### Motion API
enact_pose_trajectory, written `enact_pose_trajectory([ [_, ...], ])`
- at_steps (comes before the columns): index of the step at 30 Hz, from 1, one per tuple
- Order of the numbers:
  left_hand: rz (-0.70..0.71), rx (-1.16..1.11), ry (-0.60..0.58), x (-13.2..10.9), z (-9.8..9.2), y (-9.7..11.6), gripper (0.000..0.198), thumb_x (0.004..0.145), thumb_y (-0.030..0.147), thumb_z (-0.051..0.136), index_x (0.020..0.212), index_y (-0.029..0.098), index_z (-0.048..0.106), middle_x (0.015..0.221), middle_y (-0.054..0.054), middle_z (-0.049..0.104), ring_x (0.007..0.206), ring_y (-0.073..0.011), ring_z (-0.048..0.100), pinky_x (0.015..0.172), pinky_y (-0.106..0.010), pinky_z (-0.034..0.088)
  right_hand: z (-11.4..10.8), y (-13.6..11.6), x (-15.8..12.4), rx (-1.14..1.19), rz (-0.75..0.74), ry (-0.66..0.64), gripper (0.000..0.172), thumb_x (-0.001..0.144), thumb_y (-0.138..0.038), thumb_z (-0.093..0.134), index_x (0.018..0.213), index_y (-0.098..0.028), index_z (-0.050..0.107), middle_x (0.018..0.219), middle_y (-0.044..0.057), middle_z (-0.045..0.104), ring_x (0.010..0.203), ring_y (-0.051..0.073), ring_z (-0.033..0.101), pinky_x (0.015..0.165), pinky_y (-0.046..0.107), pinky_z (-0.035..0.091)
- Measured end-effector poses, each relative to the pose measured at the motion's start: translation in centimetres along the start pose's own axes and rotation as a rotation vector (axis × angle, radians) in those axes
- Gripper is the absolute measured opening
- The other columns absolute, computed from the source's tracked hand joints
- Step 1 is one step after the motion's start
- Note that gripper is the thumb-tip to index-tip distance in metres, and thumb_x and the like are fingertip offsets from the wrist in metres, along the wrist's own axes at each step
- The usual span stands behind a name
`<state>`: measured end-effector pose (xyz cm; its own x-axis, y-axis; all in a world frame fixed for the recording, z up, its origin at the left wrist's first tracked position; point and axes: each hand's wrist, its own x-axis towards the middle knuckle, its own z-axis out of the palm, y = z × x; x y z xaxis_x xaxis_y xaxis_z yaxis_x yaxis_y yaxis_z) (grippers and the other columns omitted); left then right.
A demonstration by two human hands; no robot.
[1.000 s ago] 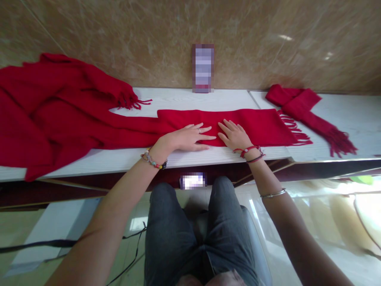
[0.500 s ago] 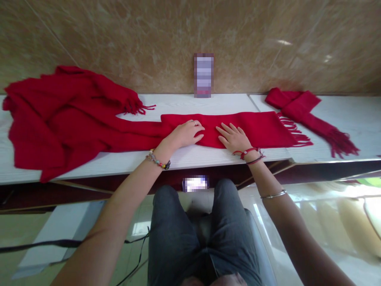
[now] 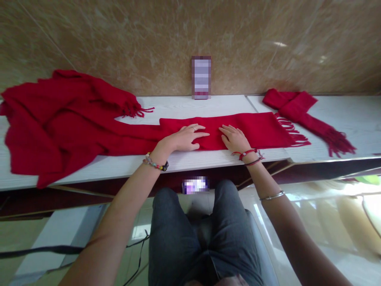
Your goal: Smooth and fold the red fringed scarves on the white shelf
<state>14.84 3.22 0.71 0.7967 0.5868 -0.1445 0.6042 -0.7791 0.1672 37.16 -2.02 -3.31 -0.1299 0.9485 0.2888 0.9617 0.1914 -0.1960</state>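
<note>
A red scarf lies on the white tabletop, its right part spread in a smooth folded band that ends in fringe. Toward the left the same red cloth runs into a loose, rumpled heap. My left hand rests on the band left of its middle, palm down with fingers apart. To its right, my right hand lies flat on the band, fingers stretched out. Neither hand grips the cloth. Behind the fringe, a darker red scarf lies folded across itself with its tassels toward the front right.
The white tabletop is narrow and backs onto a brown marbled wall. A blurred-out upright rectangle stands against the wall. Another blurred bright object is below the front edge, above my knees. Black cables hang at lower left.
My left hand's fingers have spread and stretched further right over the scarf. My right hand's fingers are closer together. The view has shifted slightly.
</note>
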Motion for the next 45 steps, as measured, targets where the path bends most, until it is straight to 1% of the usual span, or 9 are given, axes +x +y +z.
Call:
enact_pose_trajectory([
  [2,-0.065,-0.019,-0.042,0.2,0.3,0.2,0.055,0.091,0.047,0.036,0.145,0.034,0.032,0.158,-0.001,0.017,0.144,-0.0323,0.008,0.113,-0.055,0.013,-0.1,0.1,0.1,0.032,-0.021,0.061,0.043,0.089,-0.021,0.038,0.126,-0.016,0.060,0.135,0.010,0.055,0.128,0.026,0.048,0.106,0.047,0.038],
  [5,-0.108,-0.011,-0.070,0.5,0.7,0.2,0.061,0.091,0.057,0.030,0.148,0.033,0.025,0.159,-0.001,0.010,0.144,-0.0352,0.002,0.113,-0.057,0.008,-0.4,0.2,0.2,0.050,-0.073,0.138,0.043,0.090,-0.022,0.037,0.127,-0.015,0.058,0.136,0.011,0.055,0.131,0.023,0.044,0.109,0.046,0.035],
  [10,-0.101,0.003,-0.083,0.5,0.7,0.0,0.081,0.084,0.068,0.037,0.151,0.029,0.013,0.159,-0.003,0.006,0.145,-0.0342,0.002,0.114,-0.052,0.009,-0.3,-0.6,0.0,-0.038,-0.122,-0.095,0.048,0.090,-0.032,0.045,0.136,-0.018,0.050,0.145,0.009,0.045,0.135,0.026,0.038,0.109,0.051,0.031],
  [16,-0.116,-0.027,-0.135,0.3,0.1,-0.2,0.098,0.076,0.075,0.042,0.152,0.023,0.008,0.159,-0.006,-0.001,0.145,-0.0316,-0.003,0.116,-0.048,0.007,-0.4,-1.0,-0.2,-0.093,-0.133,-0.145,0.054,0.091,-0.040,0.046,0.142,-0.021,0.043,0.149,0.009,0.038,0.137,0.029,0.033,0.110,0.055,0.027],
  [24,-0.119,-0.034,-0.146,0.0,-0.3,-0.2,0.100,0.077,0.076,0.039,0.152,0.019,0.007,0.159,-0.006,0.000,0.145,-0.0282,-0.004,0.117,-0.046,0.007,-0.9,-0.5,-0.3,0.126,-0.415,-0.101,0.036,0.089,-0.023,0.047,0.121,-0.020,0.064,0.133,0.007,0.057,0.131,0.024,0.044,0.108,0.046,0.036],
  [31,-0.114,-0.056,-0.149,-0.1,-0.3,-0.3,0.096,0.079,0.071,0.043,0.152,0.018,0.009,0.159,-0.007,0.000,0.145,-0.0289,-0.004,0.117,-0.046,0.006,-1.0,-0.3,-0.6,0.310,-0.493,-0.015,0.031,0.089,-0.020,0.047,0.108,-0.020,0.071,0.118,0.005,0.068,0.122,0.020,0.054,0.105,0.040,0.043],
  [37,-0.001,-0.072,-0.014,-0.2,-0.4,-0.6,0.078,0.081,0.061,0.051,0.146,0.021,0.032,0.156,-0.007,0.023,0.144,-0.0256,0.016,0.115,-0.041,0.016,-0.1,0.4,-0.3,0.385,-0.607,-0.020,0.026,0.086,-0.021,0.051,0.098,-0.018,0.074,0.107,0.008,0.072,0.109,0.021,0.063,0.100,0.039,0.049],
  [41,0.106,-0.044,0.138,-1.7,-1.1,-1.5,0.058,0.080,0.047,0.061,0.131,0.021,0.052,0.141,-0.007,0.047,0.127,-0.0215,0.044,0.107,-0.033,0.032,0.3,0.6,-0.1,0.355,-0.477,0.056,0.027,0.085,-0.020,0.052,0.103,-0.020,0.072,0.110,0.007,0.071,0.109,0.022,0.063,0.098,0.040,0.050],
  [45,0.014,0.122,0.209,-5.3,-1.1,-3.9,0.048,0.082,0.024,0.053,0.130,0.021,0.054,0.138,-0.007,0.049,0.121,-0.0220,0.050,0.106,-0.038,0.036,0.9,0.5,0.0,0.269,-0.391,0.050,0.031,0.084,-0.021,0.054,0.111,-0.017,0.069,0.121,0.011,0.066,0.116,0.025,0.058,0.101,0.044,0.047],
])
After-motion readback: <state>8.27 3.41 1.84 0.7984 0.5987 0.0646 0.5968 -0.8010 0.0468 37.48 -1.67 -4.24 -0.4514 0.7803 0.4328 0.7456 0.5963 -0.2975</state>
